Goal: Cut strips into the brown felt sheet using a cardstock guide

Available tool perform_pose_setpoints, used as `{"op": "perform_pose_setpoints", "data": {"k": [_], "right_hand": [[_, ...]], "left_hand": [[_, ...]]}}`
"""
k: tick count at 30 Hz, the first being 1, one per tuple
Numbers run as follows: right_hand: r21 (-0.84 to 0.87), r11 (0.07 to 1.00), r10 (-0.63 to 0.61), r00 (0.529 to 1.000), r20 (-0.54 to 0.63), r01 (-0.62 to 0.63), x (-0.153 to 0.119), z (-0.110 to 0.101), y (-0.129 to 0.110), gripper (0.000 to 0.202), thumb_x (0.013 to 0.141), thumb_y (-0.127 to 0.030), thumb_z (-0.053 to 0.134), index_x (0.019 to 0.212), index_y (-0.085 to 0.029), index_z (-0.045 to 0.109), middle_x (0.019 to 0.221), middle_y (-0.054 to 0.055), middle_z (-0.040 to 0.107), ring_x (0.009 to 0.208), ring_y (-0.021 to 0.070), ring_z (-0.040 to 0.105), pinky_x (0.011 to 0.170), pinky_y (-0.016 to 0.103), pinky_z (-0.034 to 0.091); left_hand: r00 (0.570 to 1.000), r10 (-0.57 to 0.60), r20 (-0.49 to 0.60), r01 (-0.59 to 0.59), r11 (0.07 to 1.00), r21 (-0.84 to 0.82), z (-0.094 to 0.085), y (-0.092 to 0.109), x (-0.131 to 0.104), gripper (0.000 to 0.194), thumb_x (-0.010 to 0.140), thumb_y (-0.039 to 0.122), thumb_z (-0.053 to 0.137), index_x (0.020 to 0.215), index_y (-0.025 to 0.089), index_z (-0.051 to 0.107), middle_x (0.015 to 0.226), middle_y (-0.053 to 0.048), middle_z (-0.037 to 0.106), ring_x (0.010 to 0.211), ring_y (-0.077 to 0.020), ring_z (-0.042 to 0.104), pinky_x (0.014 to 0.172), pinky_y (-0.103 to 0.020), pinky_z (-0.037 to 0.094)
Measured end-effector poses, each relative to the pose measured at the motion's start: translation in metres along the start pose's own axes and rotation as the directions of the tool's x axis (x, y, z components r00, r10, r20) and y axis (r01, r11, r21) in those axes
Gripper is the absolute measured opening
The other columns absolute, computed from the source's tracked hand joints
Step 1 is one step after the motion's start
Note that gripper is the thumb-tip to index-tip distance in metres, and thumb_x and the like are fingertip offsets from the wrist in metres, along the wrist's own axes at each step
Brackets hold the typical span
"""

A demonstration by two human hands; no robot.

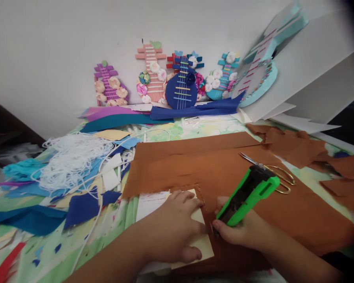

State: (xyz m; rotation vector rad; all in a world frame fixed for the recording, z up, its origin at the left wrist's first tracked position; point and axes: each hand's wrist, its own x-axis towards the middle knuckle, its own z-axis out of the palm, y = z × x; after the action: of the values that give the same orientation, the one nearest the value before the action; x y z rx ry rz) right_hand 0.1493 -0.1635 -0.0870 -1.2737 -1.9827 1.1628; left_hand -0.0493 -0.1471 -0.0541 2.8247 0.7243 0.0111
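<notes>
Head view: right hand [238, 230] clamps green cutter [247, 194], left [177, 226] flattens cream card [201, 220]; slipping blade could nick fingers

I see matt brown sheets [224, 169], shiny metal scissors [258, 165], white string [76, 159] and a green-and-black plastic cutter [247, 196].

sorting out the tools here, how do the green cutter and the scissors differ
The cutter is bright green and black; the scissors have silvery blades and gold-coloured handles. The cutter is tilted in the right hand, while the scissors lie unheld on the brown sheet. The cutter has one chunky body; the scissors have two thin loops. Both look like cutting tools.
</notes>
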Motion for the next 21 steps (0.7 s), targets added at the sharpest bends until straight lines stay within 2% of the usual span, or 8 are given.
{"op": "perform_pose_setpoints", "data": {"k": [7,13,21], "right_hand": [[-0.042,0.999,-0.018,0.999,0.048,0.020,-0.001,0.000,-0.006,0.014,0.068,-0.024,0.051,0.063,-0.019,0.039,0.054,-0.005,0.041,0.049,0.0082,0.041,0.045,0.019,0.034],[-0.008,1.000,0.028,0.999,-0.024,-0.028,0.003,-0.001,-0.006,0.023,0.069,-0.029,0.053,0.059,-0.019,0.035,0.051,-0.006,0.037,0.047,0.0073,0.037,0.043,0.019,0.030],[0.277,0.956,0.105,0.994,-0.031,-0.092,0.001,-0.004,0.006,0.034,0.067,-0.045,0.057,0.060,-0.019,0.036,0.055,-0.005,0.037,0.051,0.0087,0.038,0.045,0.021,0.032]], "left_hand": [[1.000,0.007,0.008,-0.007,1.000,-0.011,-0.001,-0.001,0.001,0.037,0.067,0.047,0.062,0.100,0.031,0.059,0.121,-0.007,0.041,0.112,-0.0332,0.032,0.091,-0.049,0.024],[1.000,-0.004,0.017,0.004,1.000,-0.003,-0.001,0.000,0.001,0.039,0.068,0.046,0.062,0.104,0.031,0.058,0.123,-0.007,0.040,0.114,-0.0338,0.030,0.091,-0.049,0.023],[1.000,0.002,0.021,-0.001,1.000,-0.011,-0.003,0.001,0.001,0.038,0.068,0.046,0.063,0.103,0.032,0.058,0.121,-0.007,0.040,0.111,-0.0320,0.034,0.090,-0.047,0.026]]}}
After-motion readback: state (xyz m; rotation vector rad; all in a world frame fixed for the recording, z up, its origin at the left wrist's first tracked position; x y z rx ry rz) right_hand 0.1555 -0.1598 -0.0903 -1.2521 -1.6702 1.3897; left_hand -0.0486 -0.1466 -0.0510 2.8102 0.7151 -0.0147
